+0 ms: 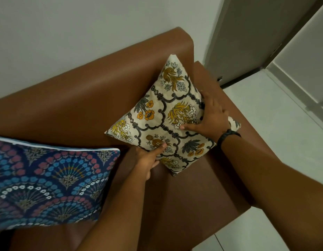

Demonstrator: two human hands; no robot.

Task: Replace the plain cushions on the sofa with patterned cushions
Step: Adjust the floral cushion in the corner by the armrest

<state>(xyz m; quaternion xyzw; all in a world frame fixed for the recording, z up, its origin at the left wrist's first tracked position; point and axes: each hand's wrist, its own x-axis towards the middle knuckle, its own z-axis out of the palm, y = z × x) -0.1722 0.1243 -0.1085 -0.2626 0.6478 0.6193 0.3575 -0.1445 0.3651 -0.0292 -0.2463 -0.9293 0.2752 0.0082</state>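
Observation:
A cream cushion point(168, 113) with yellow and orange flowers and dark grey scrollwork leans in the right corner of the brown leather sofa point(84, 98), against the backrest and armrest. My left hand point(148, 158) grips its lower edge, thumb on the front face. My right hand point(211, 115), a black band at its wrist, lies with spread fingers on the cushion's right side. A dark blue cushion point(48, 180) with red, blue and white fan-shaped flower patterns sits on the seat at the left. No plain cushion is in view.
A white wall point(84, 33) rises behind the sofa. To the right is a pale tiled floor point(265, 115) and a grey door point(247, 42) in a frame. The sofa's right armrest point(220, 98) borders the floor.

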